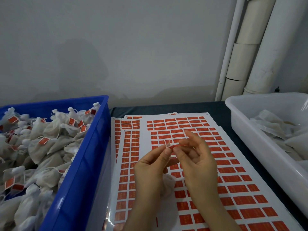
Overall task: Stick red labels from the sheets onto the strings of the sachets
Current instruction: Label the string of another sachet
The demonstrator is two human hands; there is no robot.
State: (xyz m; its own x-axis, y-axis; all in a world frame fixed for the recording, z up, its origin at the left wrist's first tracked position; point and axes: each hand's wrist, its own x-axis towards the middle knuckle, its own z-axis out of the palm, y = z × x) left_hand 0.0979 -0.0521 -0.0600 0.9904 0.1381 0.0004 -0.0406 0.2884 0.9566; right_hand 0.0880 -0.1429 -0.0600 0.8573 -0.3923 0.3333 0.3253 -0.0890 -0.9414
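— Our left hand and right hand meet over the glossy sheets, each pinching one red label between thumb and forefinger.
— How does it lie?
— Long axis left to right. A soft white sachet bunches beneath our left palm.

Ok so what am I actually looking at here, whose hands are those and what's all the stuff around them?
This is one picture from a camera worn on a person's head, looking down. No machine: just the left hand and right hand, both pinching a small red label, a white sachet beneath them. Under the hands lie label sheets. The blue crate at left holds labelled sachets; the white tub at right holds pale packets.
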